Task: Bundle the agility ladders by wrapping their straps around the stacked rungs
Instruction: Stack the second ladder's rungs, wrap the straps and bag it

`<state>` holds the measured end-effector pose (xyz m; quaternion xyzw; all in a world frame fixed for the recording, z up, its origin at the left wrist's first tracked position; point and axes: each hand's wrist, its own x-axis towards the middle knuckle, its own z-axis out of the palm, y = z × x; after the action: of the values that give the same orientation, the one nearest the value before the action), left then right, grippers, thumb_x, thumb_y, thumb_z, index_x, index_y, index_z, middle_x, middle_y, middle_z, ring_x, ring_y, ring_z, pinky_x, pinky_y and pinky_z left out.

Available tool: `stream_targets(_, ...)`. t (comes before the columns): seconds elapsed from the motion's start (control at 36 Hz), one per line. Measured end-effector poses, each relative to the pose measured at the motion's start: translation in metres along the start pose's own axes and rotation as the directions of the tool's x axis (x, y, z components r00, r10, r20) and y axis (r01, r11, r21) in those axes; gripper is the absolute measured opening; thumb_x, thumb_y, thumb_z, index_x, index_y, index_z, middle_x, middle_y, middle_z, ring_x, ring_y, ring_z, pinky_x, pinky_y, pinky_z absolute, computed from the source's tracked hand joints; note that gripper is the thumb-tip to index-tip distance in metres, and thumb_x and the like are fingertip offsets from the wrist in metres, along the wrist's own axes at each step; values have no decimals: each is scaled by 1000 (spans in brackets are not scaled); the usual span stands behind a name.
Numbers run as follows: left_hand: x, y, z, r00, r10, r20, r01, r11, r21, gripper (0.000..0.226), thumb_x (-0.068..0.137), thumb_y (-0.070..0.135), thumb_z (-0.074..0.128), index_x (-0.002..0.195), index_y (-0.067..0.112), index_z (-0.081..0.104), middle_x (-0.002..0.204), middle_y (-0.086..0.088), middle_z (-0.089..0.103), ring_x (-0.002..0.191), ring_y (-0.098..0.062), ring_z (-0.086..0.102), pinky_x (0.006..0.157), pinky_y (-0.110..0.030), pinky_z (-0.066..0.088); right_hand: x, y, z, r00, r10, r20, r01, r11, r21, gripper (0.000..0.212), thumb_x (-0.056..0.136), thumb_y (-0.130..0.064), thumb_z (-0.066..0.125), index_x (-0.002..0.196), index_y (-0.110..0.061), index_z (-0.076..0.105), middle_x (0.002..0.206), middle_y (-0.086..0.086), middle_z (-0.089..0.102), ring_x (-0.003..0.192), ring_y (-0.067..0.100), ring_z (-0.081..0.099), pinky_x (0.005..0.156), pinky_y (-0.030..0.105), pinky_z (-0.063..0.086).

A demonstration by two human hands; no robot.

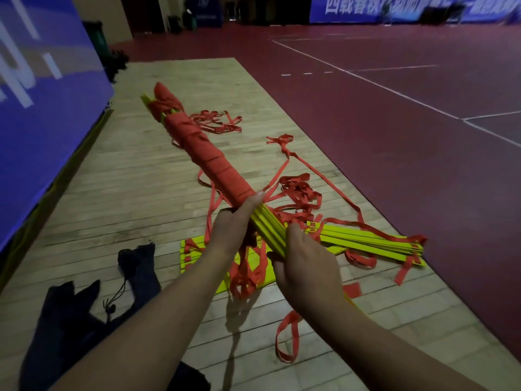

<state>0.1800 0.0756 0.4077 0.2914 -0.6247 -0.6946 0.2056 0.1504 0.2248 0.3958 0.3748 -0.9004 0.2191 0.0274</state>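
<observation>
I hold a long stack of yellow rungs point(268, 230) above the floor, pointing away to the upper left. Red strap wrapping point(197, 139) covers most of its far length. My left hand point(234, 224) grips the stack right at the near edge of the wrapping, fingers lying over the strap. My right hand point(304, 263) grips the bare yellow end closer to me. Loose red straps point(296, 193) trail from the bundle onto the floor. A second stack of yellow rungs point(366, 241) with red straps lies on the floor beneath my hands.
I am over a pale wooden floor strip point(146, 176). A blue banner wall point(42, 94) runs along the left. Dark cloth bags point(84, 306) with a drawstring lie at the lower left. Dark red court flooring point(394, 108) with white lines spreads to the right.
</observation>
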Motion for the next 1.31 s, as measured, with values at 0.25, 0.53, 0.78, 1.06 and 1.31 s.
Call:
stream_targets(0.25,11,10,-12,948,172,268,-139,981,-136,34,57,52,86,68,22,76,66,1,67,62,-15,66,63,-28,52,34,18,-43,864,43,501,-443,534,720,60,78,-63,61,111,-13,58,104,7,69,96,24,69,88,43,59)
stream_targets(0.53,26,12,-16,932,132,337,-117,991,-64,104,34,84,80,96,2,67,81,-7,70,72,-17,68,71,-28,54,31,16,-42,753,-226,618,-558,279,781,49,89,-49,65,99,-1,59,71,19,69,57,28,68,56,33,58)
stream_targets(0.78,27,14,-11,951,-58,303,-43,948,317,61,72,66,57,69,5,61,50,-7,54,41,-24,53,50,-29,46,45,27,-14,983,90,160,-129,959,253,54,82,-66,66,103,-17,62,84,3,68,76,24,67,70,46,58)
stream_targets(1.06,20,0,-6,995,102,-14,-100,990,98,49,79,48,71,71,0,65,55,-13,50,46,-22,48,43,-26,39,26,6,5,990,-91,106,65,972,227,34,95,-36,60,113,-21,34,95,-6,47,78,14,50,58,24,32)
stream_targets(1.31,24,3,-13,977,181,110,-164,975,-150,38,60,57,63,66,20,72,61,1,58,57,-14,53,56,-29,41,42,9,-11,740,-128,660,-614,272,741,64,79,-43,81,125,-11,50,108,10,68,93,22,71,84,42,56)
